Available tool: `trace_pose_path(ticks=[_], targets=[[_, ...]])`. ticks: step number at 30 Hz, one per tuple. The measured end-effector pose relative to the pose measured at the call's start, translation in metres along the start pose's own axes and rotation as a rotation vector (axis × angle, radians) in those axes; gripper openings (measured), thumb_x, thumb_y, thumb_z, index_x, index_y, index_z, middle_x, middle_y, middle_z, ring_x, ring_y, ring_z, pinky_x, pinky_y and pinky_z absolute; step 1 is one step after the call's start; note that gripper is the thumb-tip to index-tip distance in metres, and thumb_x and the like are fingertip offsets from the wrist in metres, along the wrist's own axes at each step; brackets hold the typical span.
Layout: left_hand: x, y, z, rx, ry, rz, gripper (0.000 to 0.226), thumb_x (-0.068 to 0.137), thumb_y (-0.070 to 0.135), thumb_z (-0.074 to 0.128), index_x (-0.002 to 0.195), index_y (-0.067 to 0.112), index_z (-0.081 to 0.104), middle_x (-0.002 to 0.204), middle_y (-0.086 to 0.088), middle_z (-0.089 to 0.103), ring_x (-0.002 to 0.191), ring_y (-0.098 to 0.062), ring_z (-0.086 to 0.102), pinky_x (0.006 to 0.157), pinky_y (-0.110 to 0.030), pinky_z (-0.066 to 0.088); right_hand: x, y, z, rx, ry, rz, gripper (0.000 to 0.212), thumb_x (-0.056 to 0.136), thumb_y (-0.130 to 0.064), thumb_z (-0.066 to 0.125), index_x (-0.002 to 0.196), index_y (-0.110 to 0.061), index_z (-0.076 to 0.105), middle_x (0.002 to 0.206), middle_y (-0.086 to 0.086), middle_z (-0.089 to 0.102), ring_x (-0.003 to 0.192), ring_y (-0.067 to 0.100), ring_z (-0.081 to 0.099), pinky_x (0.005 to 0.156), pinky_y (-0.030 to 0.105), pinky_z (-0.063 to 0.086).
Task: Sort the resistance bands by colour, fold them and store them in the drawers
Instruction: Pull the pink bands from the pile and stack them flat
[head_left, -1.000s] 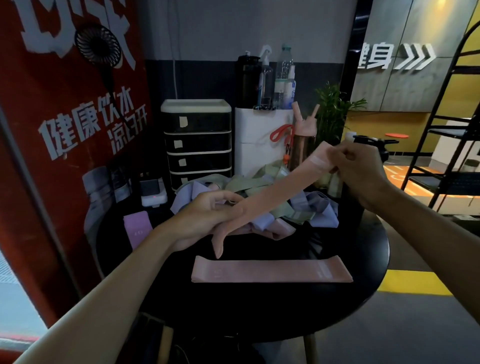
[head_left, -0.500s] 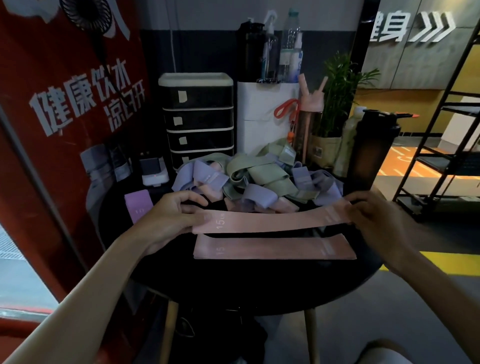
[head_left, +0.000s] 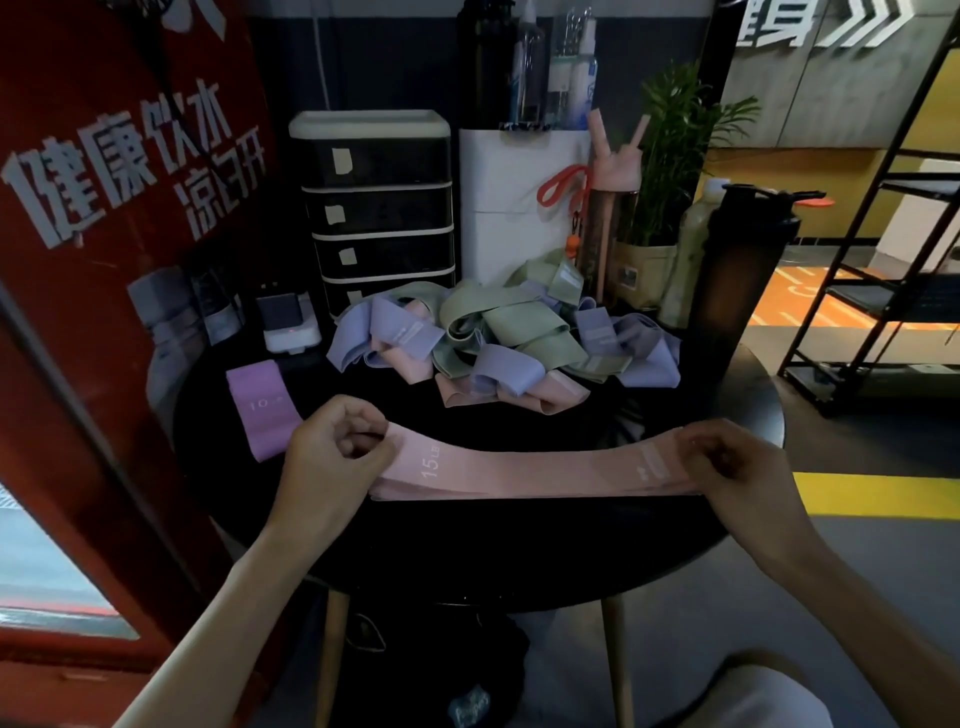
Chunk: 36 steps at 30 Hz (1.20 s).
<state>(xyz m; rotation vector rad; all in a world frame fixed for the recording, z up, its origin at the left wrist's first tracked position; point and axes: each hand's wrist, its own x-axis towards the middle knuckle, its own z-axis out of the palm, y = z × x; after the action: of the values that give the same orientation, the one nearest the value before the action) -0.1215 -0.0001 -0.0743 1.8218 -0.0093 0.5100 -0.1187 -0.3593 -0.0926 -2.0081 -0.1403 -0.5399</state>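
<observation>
A pink band (head_left: 535, 467) marked 15 LB is stretched flat across the front of the round black table (head_left: 519, 561), lying on top of a second pink band whose edge shows beneath it. My left hand (head_left: 335, 447) pinches its left end and my right hand (head_left: 737, 462) pinches its right end. Behind it lies a tangled pile (head_left: 498, 343) of green, lilac and pink bands. A folded purple band (head_left: 262, 408) marked 10 rests at the table's left. The black drawer unit (head_left: 379, 213), drawers closed, stands at the back.
A white box (head_left: 519, 208) with bottles on top, a pink bottle (head_left: 613, 208), a potted plant (head_left: 670, 171) and a dark shaker (head_left: 743, 280) line the back right. A small white device (head_left: 288, 322) sits back left. A red banner (head_left: 104, 208) stands left, a black rack (head_left: 893, 249) right.
Both hands brought the pink band down from the air and laid it over the pink band lying on the table. The camera tilted downward.
</observation>
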Motion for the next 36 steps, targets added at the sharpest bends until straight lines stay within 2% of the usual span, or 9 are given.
trace_pose_path(ticks=[2,8,13,17,20,24,28,32,36], targets=[[-0.004,-0.002,0.001,-0.014,0.016,-0.002,0.017,0.082,-0.003,0.074,0.082,0.01,0.064,0.082,-0.008,0.067,0.071,-0.009,0.062,0.057,-0.02,0.053,-0.001,0.003,0.002,-0.005,-0.01,-0.005,0.03,0.088,0.002,0.061,0.088,-0.027,0.068,0.083,-0.009,0.069,0.08,0.012,0.065,0.068,0.013,0.046],[-0.004,-0.005,-0.001,-0.025,0.033,0.024,0.014,0.085,0.004,0.074,0.087,0.015,0.067,0.091,-0.007,0.072,0.078,-0.013,0.064,0.073,-0.027,0.054,-0.001,0.005,0.004,-0.003,0.004,-0.033,0.032,0.088,0.001,0.063,0.087,-0.031,0.066,0.082,-0.007,0.068,0.081,0.02,0.063,0.066,0.013,0.044],[-0.006,-0.008,-0.001,0.008,0.012,0.05,0.021,0.084,0.001,0.074,0.082,0.02,0.066,0.087,-0.004,0.07,0.075,-0.012,0.062,0.069,-0.021,0.052,0.0,0.007,0.005,-0.054,-0.007,-0.05,0.031,0.087,0.0,0.064,0.086,-0.031,0.065,0.082,-0.009,0.067,0.081,0.019,0.062,0.066,0.014,0.045],[-0.004,-0.016,-0.005,0.136,-0.026,0.056,0.026,0.082,0.0,0.075,0.083,0.025,0.066,0.078,-0.003,0.057,0.069,-0.013,0.053,0.066,-0.027,0.048,0.002,0.007,0.002,-0.25,-0.051,-0.179,0.025,0.086,-0.002,0.066,0.087,-0.027,0.066,0.083,0.001,0.062,0.074,0.023,0.058,0.066,0.025,0.044],[-0.006,-0.018,-0.009,0.223,-0.066,0.131,0.029,0.081,0.003,0.077,0.086,0.03,0.066,0.099,0.008,0.06,0.086,-0.009,0.056,0.072,-0.016,0.044,0.002,0.006,-0.003,-0.331,-0.062,-0.244,0.015,0.086,-0.005,0.068,0.093,-0.018,0.07,0.086,0.0,0.054,0.078,0.013,0.056,0.067,0.012,0.04],[-0.005,-0.014,-0.023,0.239,-0.326,0.13,0.032,0.075,0.025,0.082,0.1,0.041,0.068,0.128,0.021,0.058,0.12,0.008,0.05,0.09,-0.006,0.036,0.001,0.004,-0.008,-0.328,-0.095,-0.217,0.016,0.089,-0.011,0.065,0.103,-0.02,0.069,0.105,-0.002,0.052,0.097,-0.001,0.053,0.078,0.002,0.037],[-0.004,-0.014,-0.029,0.295,-0.441,0.106,0.044,0.076,0.021,0.085,0.106,0.045,0.065,0.125,0.028,0.061,0.124,0.008,0.049,0.1,-0.008,0.03,0.001,0.002,-0.011,-0.311,-0.204,-0.223,0.024,0.089,-0.006,0.065,0.109,-0.019,0.067,0.112,-0.007,0.057,0.107,-0.004,0.052,0.083,0.001,0.036],[-0.004,-0.015,-0.028,0.32,-0.432,0.143,0.037,0.077,0.013,0.083,0.102,0.037,0.068,0.12,0.029,0.06,0.121,0.003,0.052,0.098,-0.003,0.03,0.002,0.005,-0.011,-0.316,-0.202,-0.224,0.027,0.085,0.0,0.067,0.105,-0.017,0.069,0.109,-0.009,0.059,0.105,0.005,0.056,0.084,0.006,0.038],[-0.003,-0.018,-0.029,0.306,-0.43,0.162,0.035,0.078,0.012,0.083,0.101,0.036,0.069,0.118,0.024,0.061,0.119,0.001,0.053,0.1,-0.005,0.031,0.003,0.007,-0.01,-0.323,-0.205,-0.24,0.024,0.086,-0.002,0.067,0.106,-0.016,0.069,0.109,-0.01,0.059,0.103,0.002,0.056,0.085,0.006,0.038]])
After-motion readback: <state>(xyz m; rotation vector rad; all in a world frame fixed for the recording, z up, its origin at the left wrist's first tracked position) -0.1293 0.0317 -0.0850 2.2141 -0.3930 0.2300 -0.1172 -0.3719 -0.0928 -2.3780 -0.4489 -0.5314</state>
